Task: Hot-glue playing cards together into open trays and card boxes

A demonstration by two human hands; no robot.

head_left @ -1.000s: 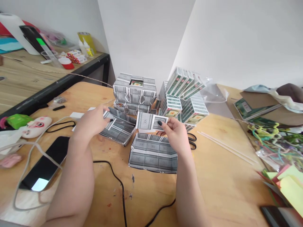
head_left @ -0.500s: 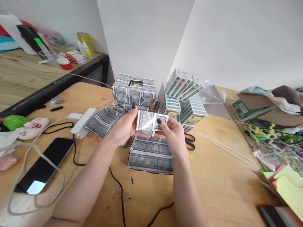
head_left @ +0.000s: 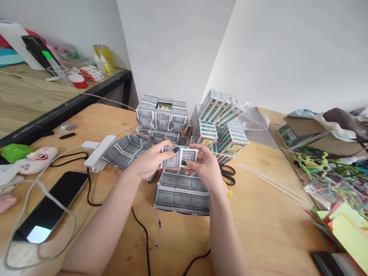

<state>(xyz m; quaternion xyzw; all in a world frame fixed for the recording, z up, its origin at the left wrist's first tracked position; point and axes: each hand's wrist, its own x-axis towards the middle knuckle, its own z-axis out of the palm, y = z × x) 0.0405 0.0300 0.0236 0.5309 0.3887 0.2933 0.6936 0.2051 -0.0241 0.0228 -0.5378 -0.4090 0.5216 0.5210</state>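
Observation:
Between my two hands are grey-patterned playing cards (head_left: 171,160), folded or joined side by side. My left hand (head_left: 149,158) is closed on their left end, its thumb across the front. Closed on the right end, my right hand (head_left: 203,165) pinches the white-edged card with its thumb. Below them on the table lies a panel of joined cards (head_left: 181,197). A second card panel (head_left: 122,150) rests to the left. Behind my hands stands a box-like stack built of folded cards (head_left: 161,117), with a gap in its top.
Boxed card decks (head_left: 230,140) are piled at the back right. Scissors (head_left: 228,175) and white sticks (head_left: 267,182) lie right of my hands. A power strip (head_left: 100,153), cables and a phone (head_left: 53,205) are on the left. Pipe cleaners (head_left: 336,184) fill the right side.
The cards in my hands have tipped more upright and shifted slightly left. My left thumb has moved from pointing up to lying across the card front.

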